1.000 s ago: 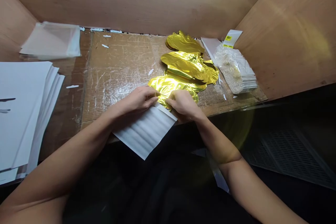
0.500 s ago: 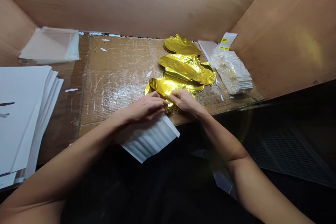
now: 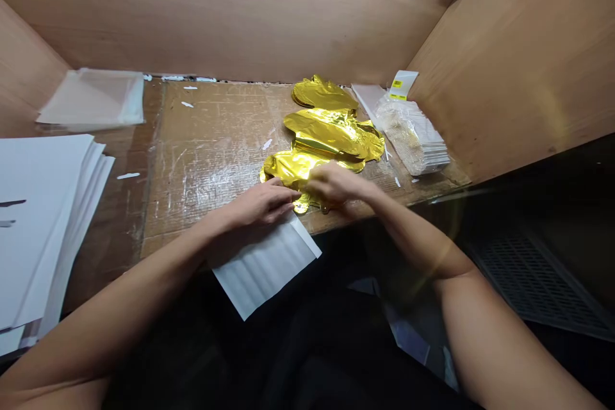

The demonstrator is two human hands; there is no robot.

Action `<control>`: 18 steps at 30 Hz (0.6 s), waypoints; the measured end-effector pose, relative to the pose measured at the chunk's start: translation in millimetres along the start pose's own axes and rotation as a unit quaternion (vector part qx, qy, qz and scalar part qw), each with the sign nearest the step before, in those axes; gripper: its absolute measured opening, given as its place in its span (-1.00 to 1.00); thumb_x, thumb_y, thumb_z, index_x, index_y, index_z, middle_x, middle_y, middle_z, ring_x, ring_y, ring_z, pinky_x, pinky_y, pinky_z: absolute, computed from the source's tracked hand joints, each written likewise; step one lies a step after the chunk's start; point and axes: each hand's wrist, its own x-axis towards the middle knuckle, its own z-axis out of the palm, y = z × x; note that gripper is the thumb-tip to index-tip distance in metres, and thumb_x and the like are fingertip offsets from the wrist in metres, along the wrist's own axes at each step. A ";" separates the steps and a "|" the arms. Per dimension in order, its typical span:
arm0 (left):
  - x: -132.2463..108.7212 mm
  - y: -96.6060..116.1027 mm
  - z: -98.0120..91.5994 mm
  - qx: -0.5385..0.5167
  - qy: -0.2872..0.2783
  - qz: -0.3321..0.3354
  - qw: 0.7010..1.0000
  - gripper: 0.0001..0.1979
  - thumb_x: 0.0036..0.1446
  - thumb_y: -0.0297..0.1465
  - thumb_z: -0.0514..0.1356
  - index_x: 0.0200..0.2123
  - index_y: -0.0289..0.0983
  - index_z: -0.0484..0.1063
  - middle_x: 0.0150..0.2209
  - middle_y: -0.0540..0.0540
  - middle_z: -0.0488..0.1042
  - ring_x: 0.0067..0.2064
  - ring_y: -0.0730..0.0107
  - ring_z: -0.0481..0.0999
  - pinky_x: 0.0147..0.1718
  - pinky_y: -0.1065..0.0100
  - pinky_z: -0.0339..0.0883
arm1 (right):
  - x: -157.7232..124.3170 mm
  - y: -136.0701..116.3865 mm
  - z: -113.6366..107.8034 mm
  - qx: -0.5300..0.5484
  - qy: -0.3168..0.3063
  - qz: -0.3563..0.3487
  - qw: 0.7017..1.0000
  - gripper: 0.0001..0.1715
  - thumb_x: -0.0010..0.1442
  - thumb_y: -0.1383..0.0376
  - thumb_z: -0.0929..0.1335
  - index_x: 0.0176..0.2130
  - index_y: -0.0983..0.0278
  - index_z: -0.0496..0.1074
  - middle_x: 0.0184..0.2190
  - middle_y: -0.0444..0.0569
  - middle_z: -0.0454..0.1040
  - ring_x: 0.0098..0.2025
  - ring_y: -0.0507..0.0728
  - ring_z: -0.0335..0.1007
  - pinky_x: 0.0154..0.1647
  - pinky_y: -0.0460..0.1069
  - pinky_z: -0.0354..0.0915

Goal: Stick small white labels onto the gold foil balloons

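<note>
Flat gold foil balloons point(image 3: 331, 134) lie in overlapping piles on the cardboard-covered table. My left hand point(image 3: 266, 202) is closed over the top edge of a white sheet-like packet point(image 3: 264, 269), its fingertips by the nearest foil. The packet's lower part hangs past the table's front edge. My right hand point(image 3: 334, 182), a little blurred, has its fingers curled at the nearest gold foil balloon point(image 3: 288, 166). The tips of those fingers are not clear.
Stacked white sheets point(image 3: 43, 218) stand at the left, with clear plastic sleeves point(image 3: 93, 97) behind. A clear-wrapped bundle of white pieces point(image 3: 423, 134) lies at the right. Wooden panels point(image 3: 230, 19) enclose the table point(image 3: 192, 134). White scraps are scattered about.
My right hand has shifted slightly on the nearest foil and its fingers have curled more. My left hand and the packet stay together. The whole view has tilted a little.
</note>
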 end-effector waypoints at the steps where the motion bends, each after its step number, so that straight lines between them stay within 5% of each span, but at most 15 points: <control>1: 0.1 0.4 -0.3 -0.005 -0.001 -0.003 1.000 -0.62 0.46 -0.28 0.10 0.15 -0.24 0.61 -0.15 -0.21 0.60 -0.05 0.15 0.51 -0.09 0.23 0.41 | 4.7 12.6 -13.7 0.006 0.018 0.039 0.999 -0.68 0.39 0.22 0.41 -0.37 0.35 0.56 -0.39 -0.08 0.57 -0.34 0.00 0.38 -0.26 -0.04 0.19; 4: 1.5 2.2 -2.5 -0.045 0.011 -0.037 0.998 -0.67 0.41 -0.24 0.15 0.03 -0.24 0.65 -0.17 -0.19 0.62 -0.11 0.20 0.54 -0.13 0.27 0.40 | 15.1 51.2 -64.4 -0.039 0.164 0.203 0.965 -0.25 0.55 0.14 0.08 -0.38 0.54 0.53 -0.20 0.17 0.58 -0.11 0.11 0.51 -0.13 0.09 0.23; 6: 3.0 4.2 -5.0 -0.097 0.045 -0.088 0.990 -0.69 0.36 -0.19 0.20 -0.16 -0.26 0.66 -0.26 -0.14 0.61 -0.23 0.28 0.53 -0.22 0.32 0.37 | 13.7 52.6 -76.8 -0.068 0.277 0.232 0.930 -0.40 0.57 0.18 0.15 -0.23 0.55 0.54 -0.04 0.35 0.57 0.02 0.21 0.49 -0.08 0.12 0.28; 8: 4.3 7.3 -7.6 -0.163 0.098 -0.147 0.971 -0.64 0.33 -0.13 0.23 -0.34 -0.29 0.60 -0.38 -0.07 0.55 -0.34 0.37 0.46 -0.34 0.38 0.29 | 5.5 26.9 -58.4 -0.054 0.314 0.187 0.929 -0.67 0.48 0.21 0.34 -0.11 0.45 0.55 -0.03 0.33 0.59 -0.04 0.21 0.48 -0.09 0.10 0.33; 10: 5.1 11.3 -10.0 -0.226 0.141 -0.190 0.945 -0.59 0.28 -0.08 0.27 -0.41 -0.30 0.54 -0.46 -0.02 0.48 -0.41 0.43 0.38 -0.42 0.41 0.21 | -7.1 -12.8 -19.7 0.027 0.204 0.080 0.975 -0.76 0.42 0.21 0.40 -0.15 0.35 0.57 -0.20 0.15 0.63 -0.24 0.14 0.47 -0.19 0.04 0.33; 12: 5.4 15.4 -11.8 -0.277 0.164 -0.216 0.922 -0.59 0.24 -0.07 0.31 -0.42 -0.32 0.53 -0.47 0.00 0.45 -0.43 0.47 0.34 -0.45 0.42 0.17 | -20.1 -47.8 18.1 0.122 0.122 -0.001 0.985 -0.83 0.41 0.26 0.39 -0.18 0.30 0.57 -0.30 0.00 0.63 -0.31 0.09 0.46 -0.23 -0.01 0.32; 15: 5.4 19.8 -12.5 -0.336 0.172 -0.243 0.894 -0.60 0.23 -0.08 0.33 -0.44 -0.31 0.50 -0.50 0.01 0.40 -0.47 0.50 0.28 -0.50 0.44 0.11 | -31.5 -68.9 46.3 0.176 0.117 -0.018 0.977 -0.82 0.41 0.30 0.38 -0.23 0.28 0.58 -0.35 -0.08 0.62 -0.33 0.06 0.47 -0.22 -0.04 0.31; 18: 5.3 21.9 -10.7 -0.364 0.163 -0.259 0.880 -0.57 0.24 -0.08 0.31 -0.49 -0.29 0.43 -0.54 0.03 0.31 -0.51 0.53 0.20 -0.55 0.43 0.02 | -31.1 -63.9 52.3 0.110 0.168 -0.012 0.980 -0.83 0.42 0.28 0.40 -0.07 0.27 0.61 -0.27 -0.02 0.65 -0.26 0.12 0.50 -0.14 0.00 0.34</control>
